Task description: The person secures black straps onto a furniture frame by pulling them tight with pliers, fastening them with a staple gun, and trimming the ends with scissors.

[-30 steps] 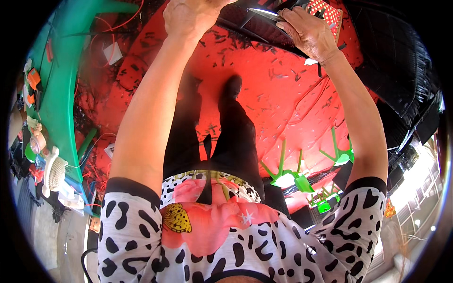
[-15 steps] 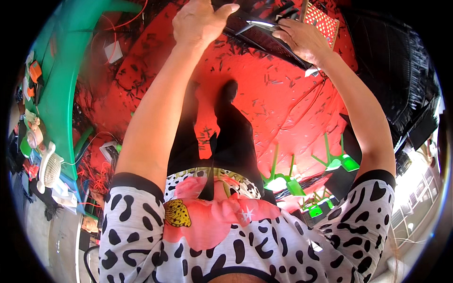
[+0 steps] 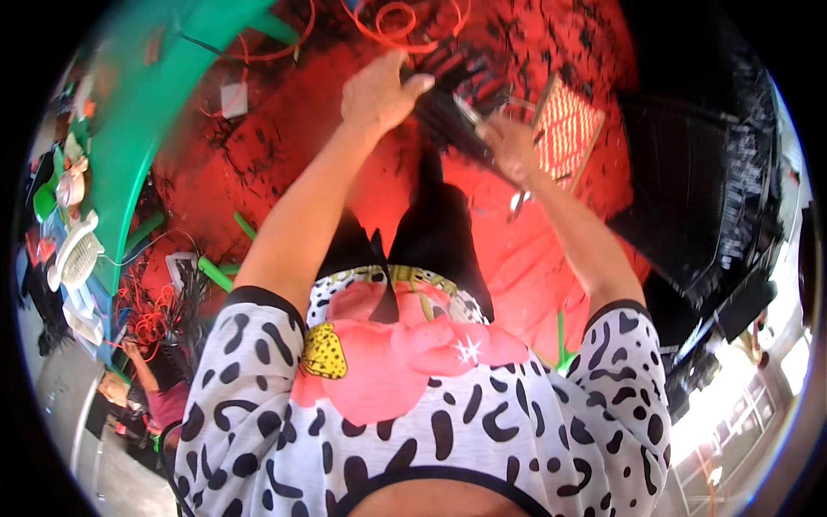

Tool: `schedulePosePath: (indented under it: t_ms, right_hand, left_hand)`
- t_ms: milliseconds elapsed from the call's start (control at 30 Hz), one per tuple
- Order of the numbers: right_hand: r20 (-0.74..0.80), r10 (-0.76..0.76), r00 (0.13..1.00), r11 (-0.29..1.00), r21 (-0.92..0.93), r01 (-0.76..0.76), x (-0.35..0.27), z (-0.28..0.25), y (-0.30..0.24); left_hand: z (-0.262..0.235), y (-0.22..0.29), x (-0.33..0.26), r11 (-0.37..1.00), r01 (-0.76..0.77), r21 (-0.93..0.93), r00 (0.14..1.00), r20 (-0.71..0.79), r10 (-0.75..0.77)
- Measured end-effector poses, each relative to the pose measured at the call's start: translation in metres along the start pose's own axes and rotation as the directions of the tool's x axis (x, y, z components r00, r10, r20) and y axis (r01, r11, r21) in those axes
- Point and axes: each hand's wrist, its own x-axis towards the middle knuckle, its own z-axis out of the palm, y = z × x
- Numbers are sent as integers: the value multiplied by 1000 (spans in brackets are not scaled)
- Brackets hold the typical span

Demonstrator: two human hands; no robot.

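While both hands' fingers clamp the black bundle (image 3: 448, 116), red floor (image 3: 284, 138) lies open leftward.

No clearly readable package, label, sign or screen appears. The nearest candidates are a small, pale, square card or sheet (image 3: 233, 99) lying flat on the red floor beside the green table, upper left, its surface blurred, and a flat rectangular panel (image 3: 566, 129) with a red and white dotted grid in a dark frame, tilted on the floor at upper right. On the green table's far left edge sit small blurred orange and green items (image 3: 52, 194); whether these are packages cannot be told.
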Motion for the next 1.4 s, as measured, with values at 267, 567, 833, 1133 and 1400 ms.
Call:
schedulePosePath:
  t_ms: [267, 567, 833, 1133, 1400]
  right_hand:
    - [151, -147, 978, 988, -16, 151, 9, -34, -12]
    - [110, -59, 992, 991, 124, 45, 7, -42, 2]
    - [-49, -237, 970, 956, 167, 242, -2, -72, -54]
    - [-79, 33, 996, 931, 364, -2, 10, -55, -46]
    - [-97, 470, 878, 582, 781, -226, -3, -79, -5]
  left_hand:
    - [-5, -1, -3, 998, 19, -52, 999, -33, -20]
    - [4, -1, -1, 999, -31, -45, 994, -108, 26]
    - [4, -4, -18, 1000, -21, -10, 978, -210, 19]
    - [33, 37, -74, 873, 82, -481, 869, -394, -299]
    - [94, 64, -67, 274, 408, -871, 838, 239, -491]
